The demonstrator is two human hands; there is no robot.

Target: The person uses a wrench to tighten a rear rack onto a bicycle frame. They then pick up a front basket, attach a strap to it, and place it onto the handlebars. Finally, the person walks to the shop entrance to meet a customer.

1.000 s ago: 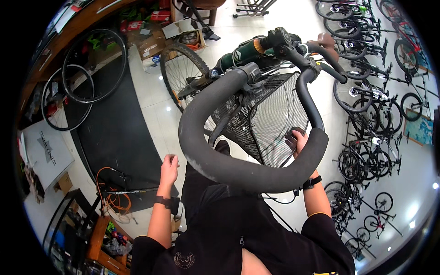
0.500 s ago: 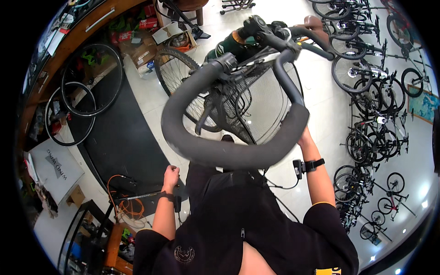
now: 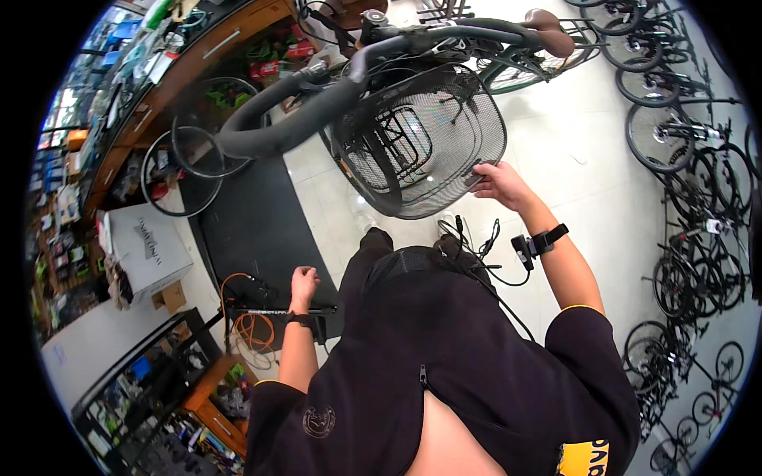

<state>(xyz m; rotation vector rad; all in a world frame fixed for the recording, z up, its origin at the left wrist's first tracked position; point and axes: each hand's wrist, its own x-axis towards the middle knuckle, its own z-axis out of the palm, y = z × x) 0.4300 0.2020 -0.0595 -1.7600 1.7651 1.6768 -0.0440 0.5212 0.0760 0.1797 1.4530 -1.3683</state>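
The right hand (image 3: pixel 503 187) has its fingertips at the near right rim of the mesh basket (image 3: pixel 486 131), which extends forward and left from them. Whether they pinch the rim itself cannot be told. The left hand's (image 3: pixel 304 285) fingers curl loosely above the black mat (image 3: pixel 254 222), apart from the basket; the handlebar (image 3: pixel 262 145) lies ahead of them.

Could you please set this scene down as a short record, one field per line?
Left hand: loosely curled, nothing visible in it
Right hand: fingers at the rim of the mesh basket; firmness of grip unclear
Handlebar: dark, curved, upper part of view
Brown saddle: right of handlebar
Left side: black mat, orange coil
Right side: rows of bicycles
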